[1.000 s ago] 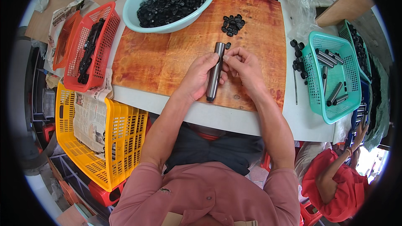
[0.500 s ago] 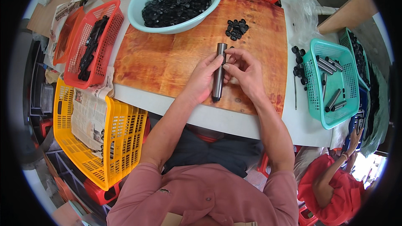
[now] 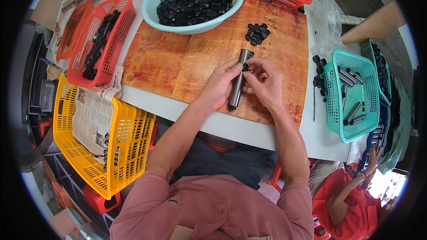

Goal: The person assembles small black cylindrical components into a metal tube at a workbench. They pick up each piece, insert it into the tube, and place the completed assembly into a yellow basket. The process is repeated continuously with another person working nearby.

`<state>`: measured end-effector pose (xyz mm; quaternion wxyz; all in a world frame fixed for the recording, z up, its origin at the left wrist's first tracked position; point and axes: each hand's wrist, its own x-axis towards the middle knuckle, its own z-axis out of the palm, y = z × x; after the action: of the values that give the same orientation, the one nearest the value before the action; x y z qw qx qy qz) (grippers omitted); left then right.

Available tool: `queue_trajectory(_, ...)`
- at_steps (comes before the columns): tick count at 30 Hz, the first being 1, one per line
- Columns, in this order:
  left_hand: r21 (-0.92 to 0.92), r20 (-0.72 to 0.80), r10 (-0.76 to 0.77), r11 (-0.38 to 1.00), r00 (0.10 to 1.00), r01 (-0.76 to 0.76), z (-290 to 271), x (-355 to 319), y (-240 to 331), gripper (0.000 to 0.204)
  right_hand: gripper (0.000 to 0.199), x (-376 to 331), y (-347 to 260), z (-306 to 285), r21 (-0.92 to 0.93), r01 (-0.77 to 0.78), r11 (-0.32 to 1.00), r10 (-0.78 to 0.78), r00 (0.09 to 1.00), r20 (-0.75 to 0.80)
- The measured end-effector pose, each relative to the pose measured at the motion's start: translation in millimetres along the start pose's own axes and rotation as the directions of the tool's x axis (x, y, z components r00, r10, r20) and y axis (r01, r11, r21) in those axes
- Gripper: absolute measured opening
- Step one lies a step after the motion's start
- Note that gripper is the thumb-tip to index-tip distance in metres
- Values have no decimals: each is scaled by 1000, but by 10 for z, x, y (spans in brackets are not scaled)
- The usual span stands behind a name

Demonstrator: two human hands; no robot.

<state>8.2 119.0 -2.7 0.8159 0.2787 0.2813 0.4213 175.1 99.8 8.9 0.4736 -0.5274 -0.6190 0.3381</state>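
Note:
My left hand (image 3: pixel 218 85) is closed round a dark grey metal tube (image 3: pixel 237 91), thumb along its side. The tube slants over the wooden board (image 3: pixel 173 64), its upper end leaning right and a black piece at its lower end. Thumb and fingers of my right hand (image 3: pixel 268 82) pinch a small black piece (image 3: pixel 245 67) against the tube's right side; the fingers partly hide it. Just beyond the hands lies a small pile of black plastic pieces (image 3: pixel 257 34).
A pale blue bowl (image 3: pixel 195 30) of black pieces stands at the back. Red baskets (image 3: pixel 109 64) sit left and back right. On the right is a green basket (image 3: pixel 356 135) of tubes, with black caps (image 3: pixel 318 80) beside it. A yellow crate (image 3: pixel 129 129) stands lower left; a person in red (image 3: pixel 349 200) works lower right.
The tube's upper end has tipped further to the right. My right fingers have closed in on the black piece at the tube's side. The whole view has shifted slightly.

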Motion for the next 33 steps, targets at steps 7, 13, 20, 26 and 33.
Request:
queue_trajectory(7, 96, -8, 46, 994, 999, -45, -61, 41, -54, 32, 27, -17, -73, 14, -80, 103, 991, -105, 994, -27)
queue_trajectory(13, 234, -57, 99, 969, 994, -83, 36, 27, -57, 31, 25, -2, -83, -7, -118, 45, 992, -47, 999, -16)
queue_trajectory(20, 139, -42, 110, 985, 993, -104, 16, 0, -83, 32, 24, 17, -120, -52, -25, -138, 990, 139, 990, 29)
queue_trajectory(26, 91, -44, 139, 987, 989, -135, -3, 20, -106, 37, 24, 14, -146, -31, 48, -133, 990, 133, 991, 7)
queue_trajectory(33, 77, -62, 130, 989, 990, -125, 46, -7, -60, 35, 22, -1, -120, -16, 26, -105, 994, 106, 994, -9)
